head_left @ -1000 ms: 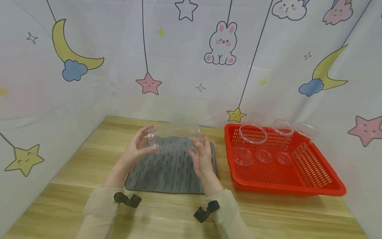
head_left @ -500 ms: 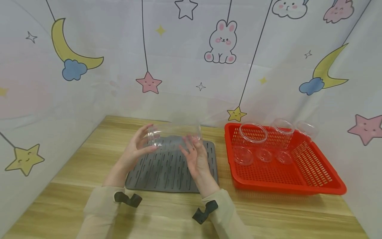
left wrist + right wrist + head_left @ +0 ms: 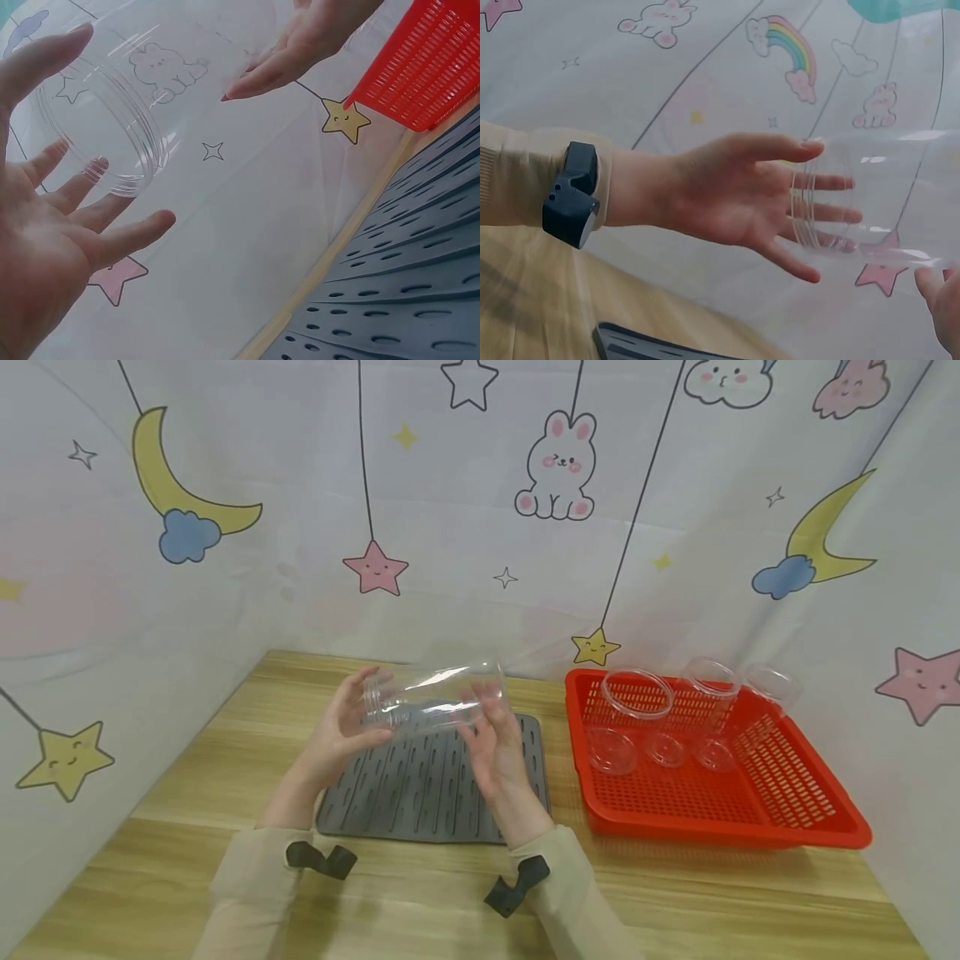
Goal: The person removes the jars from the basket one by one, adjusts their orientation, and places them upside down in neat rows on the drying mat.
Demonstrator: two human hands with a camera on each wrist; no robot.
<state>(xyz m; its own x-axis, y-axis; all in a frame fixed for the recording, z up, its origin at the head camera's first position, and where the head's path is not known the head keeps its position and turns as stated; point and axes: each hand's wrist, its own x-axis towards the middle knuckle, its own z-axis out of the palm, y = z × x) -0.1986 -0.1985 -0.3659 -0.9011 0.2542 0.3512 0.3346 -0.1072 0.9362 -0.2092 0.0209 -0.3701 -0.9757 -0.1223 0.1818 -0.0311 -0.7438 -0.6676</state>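
Note:
A clear jar with a screw-threaded mouth is held sideways in the air over a grey ridged mat. My left hand grips the threaded end, thumb on one side and fingers on the other. At the closed end, my right hand holds the jar between thumb and fingers, some fingers showing through the clear wall. In the left wrist view, the thread rings of the jar lie between my left thumb and fingers. The right wrist view shows the left hand around the mouth, with the right hand partly cut off.
A red perforated plastic basket stands on the wooden table to the right of the mat. Three clear containers stand upright in it, their rims above the basket's back edge. A printed white curtain closes off the back and sides.
My right hand has shifted left along the jar, its fingers spreading further under it. The jar's closed end has risen slightly, and bright reflections now show on its side.

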